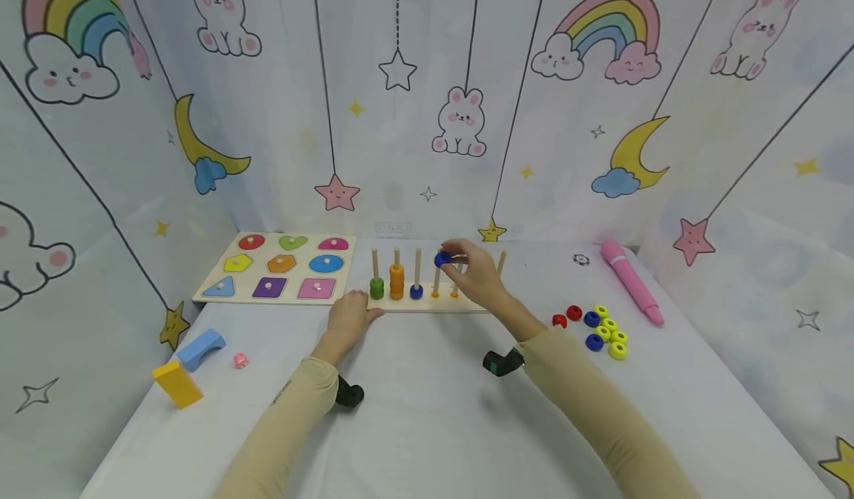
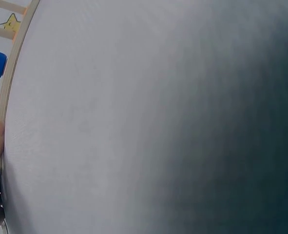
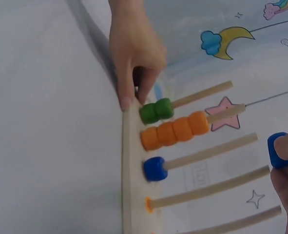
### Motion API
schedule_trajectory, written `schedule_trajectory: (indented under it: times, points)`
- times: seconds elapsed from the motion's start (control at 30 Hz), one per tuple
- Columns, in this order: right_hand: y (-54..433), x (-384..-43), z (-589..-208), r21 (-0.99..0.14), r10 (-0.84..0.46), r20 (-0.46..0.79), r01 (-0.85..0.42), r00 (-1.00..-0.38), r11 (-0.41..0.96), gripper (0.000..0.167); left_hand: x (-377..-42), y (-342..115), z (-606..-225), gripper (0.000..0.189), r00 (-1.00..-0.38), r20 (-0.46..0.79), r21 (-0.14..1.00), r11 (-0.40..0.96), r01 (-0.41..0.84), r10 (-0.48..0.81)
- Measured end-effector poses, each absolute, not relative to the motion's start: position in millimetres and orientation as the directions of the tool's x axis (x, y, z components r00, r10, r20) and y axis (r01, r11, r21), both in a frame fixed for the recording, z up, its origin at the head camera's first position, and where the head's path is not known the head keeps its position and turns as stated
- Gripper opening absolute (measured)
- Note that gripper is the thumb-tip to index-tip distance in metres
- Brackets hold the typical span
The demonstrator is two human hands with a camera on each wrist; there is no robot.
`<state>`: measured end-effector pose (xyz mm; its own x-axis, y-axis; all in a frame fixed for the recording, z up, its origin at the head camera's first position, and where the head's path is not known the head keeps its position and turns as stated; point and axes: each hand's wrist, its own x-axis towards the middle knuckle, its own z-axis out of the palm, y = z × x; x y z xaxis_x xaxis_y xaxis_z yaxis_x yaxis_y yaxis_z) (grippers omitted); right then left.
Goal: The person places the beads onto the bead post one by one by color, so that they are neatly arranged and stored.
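A wooden peg stand (image 1: 414, 305) has a row of upright pegs on a flat base. My left hand (image 1: 350, 321) grips its left end, thumb along the front edge, as the right wrist view shows. Green beads (image 3: 157, 111) sit on the leftmost peg, a stack of orange beads (image 3: 175, 130) on the second, one blue bead (image 3: 155, 168) low on the third. My right hand (image 1: 477, 273) pinches another blue bead (image 3: 279, 150) between thumb and finger. This bead is by the tip of the peg just right of the third; whether it touches that peg I cannot tell.
Left of the stand lies a shape puzzle board (image 1: 227, 284). Blue (image 1: 200, 348) and yellow (image 1: 177, 384) blocks and a small pink piece (image 1: 241, 360) lie front left. Loose red, blue and yellow beads (image 1: 603, 333) lie at right, near a pink pen-shaped object (image 1: 632, 282).
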<state>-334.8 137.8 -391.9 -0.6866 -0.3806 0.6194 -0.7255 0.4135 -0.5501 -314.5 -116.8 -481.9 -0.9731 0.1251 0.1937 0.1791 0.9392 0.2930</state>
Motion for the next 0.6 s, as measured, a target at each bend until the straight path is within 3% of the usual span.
schedule_trajectory:
  times: [0.6]
  points:
    - [95.1, -371.1, -385.1, -0.503, -0.457, 0.538, -0.705, -0.708, 0.500, 0.030, -313.4, -116.2, -480.6, 0.048, -0.972, 0.198, 0.288, 0.941, 0.179, 0.124]
